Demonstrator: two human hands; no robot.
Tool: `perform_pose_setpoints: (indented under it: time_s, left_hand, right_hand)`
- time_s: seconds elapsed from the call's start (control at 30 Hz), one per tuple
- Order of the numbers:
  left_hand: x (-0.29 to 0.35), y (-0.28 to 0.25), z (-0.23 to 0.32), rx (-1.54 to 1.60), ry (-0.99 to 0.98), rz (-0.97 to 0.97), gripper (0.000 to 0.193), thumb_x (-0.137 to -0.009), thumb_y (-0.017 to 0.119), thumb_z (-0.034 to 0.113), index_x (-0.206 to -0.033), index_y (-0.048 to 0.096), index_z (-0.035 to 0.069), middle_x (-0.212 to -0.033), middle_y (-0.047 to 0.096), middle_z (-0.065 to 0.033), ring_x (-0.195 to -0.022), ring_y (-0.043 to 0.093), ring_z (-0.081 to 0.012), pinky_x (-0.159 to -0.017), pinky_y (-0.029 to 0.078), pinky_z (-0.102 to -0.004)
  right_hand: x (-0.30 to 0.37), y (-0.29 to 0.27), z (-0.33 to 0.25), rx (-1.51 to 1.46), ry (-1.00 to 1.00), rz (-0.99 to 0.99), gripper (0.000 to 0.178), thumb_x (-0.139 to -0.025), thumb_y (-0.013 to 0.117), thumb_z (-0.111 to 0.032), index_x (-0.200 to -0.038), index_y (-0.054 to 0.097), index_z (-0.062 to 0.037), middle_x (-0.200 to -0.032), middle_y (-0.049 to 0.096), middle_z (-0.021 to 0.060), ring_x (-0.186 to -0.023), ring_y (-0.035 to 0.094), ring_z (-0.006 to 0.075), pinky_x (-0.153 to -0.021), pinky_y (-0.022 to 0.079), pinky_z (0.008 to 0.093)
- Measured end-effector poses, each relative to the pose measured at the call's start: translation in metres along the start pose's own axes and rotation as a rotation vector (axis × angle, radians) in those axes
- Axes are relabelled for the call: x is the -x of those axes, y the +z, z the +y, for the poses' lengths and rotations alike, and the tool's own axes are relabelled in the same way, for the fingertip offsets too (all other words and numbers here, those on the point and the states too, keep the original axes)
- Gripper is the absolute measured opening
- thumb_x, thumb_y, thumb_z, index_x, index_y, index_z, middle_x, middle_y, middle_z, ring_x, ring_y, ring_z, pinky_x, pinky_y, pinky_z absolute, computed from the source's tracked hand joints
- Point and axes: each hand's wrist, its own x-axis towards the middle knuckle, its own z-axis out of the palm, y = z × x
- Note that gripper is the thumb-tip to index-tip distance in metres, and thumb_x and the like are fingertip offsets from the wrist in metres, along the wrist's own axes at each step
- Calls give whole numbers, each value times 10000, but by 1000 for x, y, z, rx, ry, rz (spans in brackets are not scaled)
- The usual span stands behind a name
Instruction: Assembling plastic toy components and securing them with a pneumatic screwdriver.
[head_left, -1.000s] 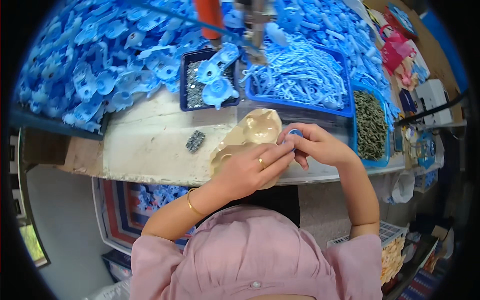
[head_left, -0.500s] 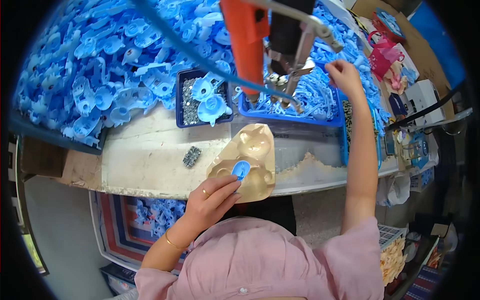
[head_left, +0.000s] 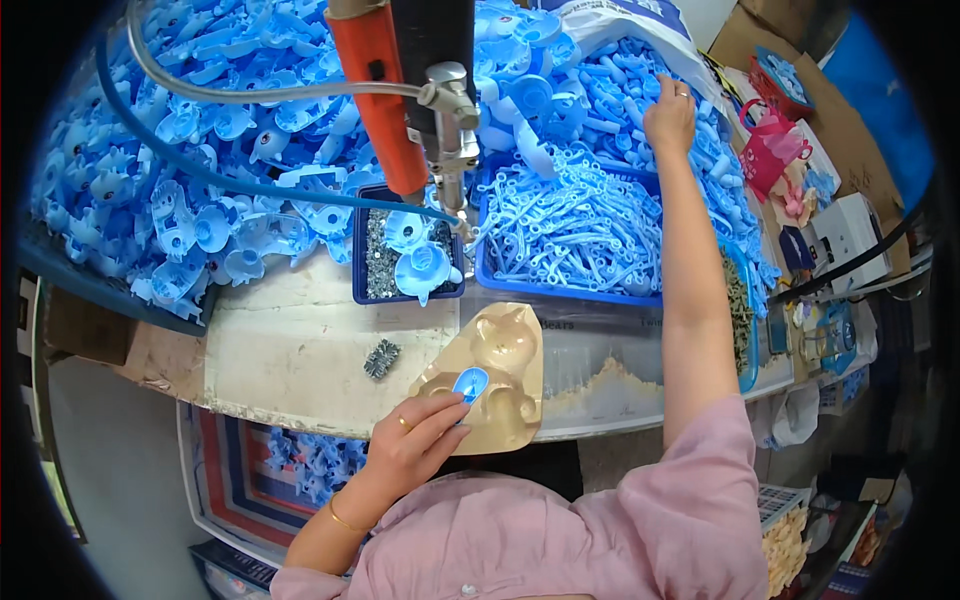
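Filling the far left corner of the bench (head_left: 290, 350), light-blue moulded plastic parts (head_left: 170, 190) lie heaped. A small cluster of silvery metal pieces (head_left: 381, 358) sits nearer the front edge. There, the left hand (head_left: 408, 443) pinches a small blue oval plastic cup (head_left: 471, 382) in its fingertips over a tan moulded plastic tray (head_left: 500, 345). Behind stands a deep-blue rectangular bin (head_left: 570, 292) of thin light-blue links (head_left: 575, 225). Toward the far right corner, the right hand (head_left: 670, 120) reaches among short blue plastic tubes (head_left: 622, 115); I can't tell whether its fingers grip one.
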Motion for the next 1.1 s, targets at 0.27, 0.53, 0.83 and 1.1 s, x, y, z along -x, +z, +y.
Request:
perform_pose_setpoints:
  time_s: [0.27, 0.53, 0.83, 1.1]
  left_hand:
    - [-1, 7, -5, 26, 11, 18, 326, -764, 823, 45, -1079, 739, 56, -1112, 726, -111, -853, 693, -265, -724, 567, -347]
    - [2, 50, -3, -25, 320, -44, 330, -788, 808, 124, -1088, 696, 45, -1110, 688, -66, -867, 687, -243, -701, 578, -338]
    - [26, 69, -7, -42, 215, -79, 311, -792, 782, 159, -1079, 696, 76, -1098, 687, -41, -935, 665, -230, -750, 568, -342]
    - [45, 41, 3, -184, 339, -8, 271, -782, 736, 132, -1046, 700, 80, -1135, 694, -57, -1015, 682, -231, -792, 593, -325]
  right_hand:
    - [-27, 32, 57, 56, 47, -197, 333, -943, 600, -310, -1255, 691, -238, -1258, 677, 155, -1127, 651, 376, -943, 522, 504]
    - [25, -86, 31, -896, 274, -404, 379, -932, 730, -345, -1145, 667, -39, -979, 732, 128, -853, 741, 180, -718, 573, 269]
    - [192, -260, -118, -1043, 56, -1448, 364, -905, 676, -5, -1260, 609, -49, -1131, 670, 66, -929, 646, 114, -748, 534, 233]
    - [234, -255, -197, -1020, -85, -1244, 287, -909, 677, -58, -1190, 630, -26, -1074, 673, 96, -919, 643, 168, -769, 508, 302]
